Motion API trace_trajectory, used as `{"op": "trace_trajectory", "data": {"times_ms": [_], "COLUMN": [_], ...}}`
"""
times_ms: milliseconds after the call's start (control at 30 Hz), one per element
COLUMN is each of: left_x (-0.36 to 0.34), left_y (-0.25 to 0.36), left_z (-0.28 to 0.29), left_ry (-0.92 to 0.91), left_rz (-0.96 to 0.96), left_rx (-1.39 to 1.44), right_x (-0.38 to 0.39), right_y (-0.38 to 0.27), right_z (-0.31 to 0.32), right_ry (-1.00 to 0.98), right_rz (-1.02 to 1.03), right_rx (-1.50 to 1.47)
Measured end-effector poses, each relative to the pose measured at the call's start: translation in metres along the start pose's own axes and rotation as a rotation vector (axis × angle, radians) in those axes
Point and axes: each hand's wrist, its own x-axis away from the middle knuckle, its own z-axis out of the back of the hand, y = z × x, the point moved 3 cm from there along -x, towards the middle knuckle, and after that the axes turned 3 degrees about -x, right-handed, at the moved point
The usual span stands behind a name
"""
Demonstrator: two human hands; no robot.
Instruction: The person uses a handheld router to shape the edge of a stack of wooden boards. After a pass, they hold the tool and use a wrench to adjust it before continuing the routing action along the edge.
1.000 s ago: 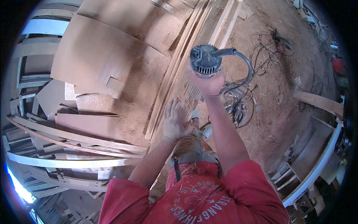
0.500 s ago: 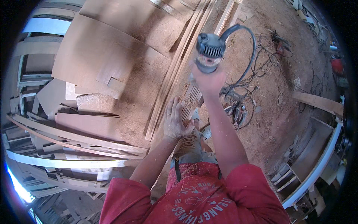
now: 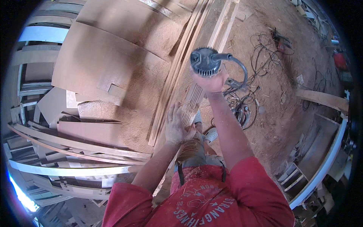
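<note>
My right hand [image 3: 212, 82] grips a black trim router [image 3: 206, 61] by its body. Its power cord [image 3: 245, 70] loops from the top down to the right. The router stands at the far part of a grooved wooden board [image 3: 194, 94]; its base is hidden beneath it, so I cannot tell whether it touches the wood. My left hand [image 3: 175, 125] lies with its fingers stretched along the near left side of this board, the thumb spread over the near end. Wood shavings lie on the grooves between the two hands.
Long wooden strips [image 3: 170, 89] run alongside on the left, near large brown sheets [image 3: 98, 56] dusted with sawdust. Tangled cables [image 3: 245, 104] lie on the floor to the right, with a power tool [image 3: 280, 43] farther off. My shoes [image 3: 211, 134] are just below the board.
My right hand has brought the router slightly left and turned it from tilted to more upright, its top now facing me. My left hand has stayed at the board's near end.
</note>
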Motion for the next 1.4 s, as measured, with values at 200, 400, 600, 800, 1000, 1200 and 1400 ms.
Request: {"op": "trace_trajectory", "data": {"times_ms": [200, 400, 600, 800, 1000, 1200, 1400], "left_x": [0.002, 0.006, 0.007, 0.008, 0.001, 0.003, 0.008], "left_y": [-0.003, -0.016, -0.017, -0.017, -0.008, -0.016, -0.023], "left_z": [-0.004, -0.01, -0.012, -0.01, -0.006, -0.008, -0.014], "left_ry": [0.021, 0.029, 0.031, 0.022, 0.037, 0.054, 0.097], "left_rz": [-0.024, -0.042, -0.066, -0.058, -0.067, -0.057, -0.064], "left_rx": [-0.028, 0.018, 0.039, -0.003, 0.043, 0.06, 0.14], "right_x": [-0.029, 0.0, 0.043, 0.029, -0.012, -0.003, 0.048], "right_y": [0.005, -0.042, -0.051, -0.02, 0.014, -0.034, -0.068], "right_z": [0.002, 0.006, 0.01, 0.002, 0.003, 0.001, 0.009], "right_ry": [-0.153, -0.126, -0.08, -0.002, -0.081, -0.109, -0.084], "right_rz": [-0.225, -0.613, -0.421, -0.076, -0.133, -0.507, -0.608], "right_rx": [0.177, 0.26, 0.023, -0.105, -0.076, 0.095, 0.046]}}
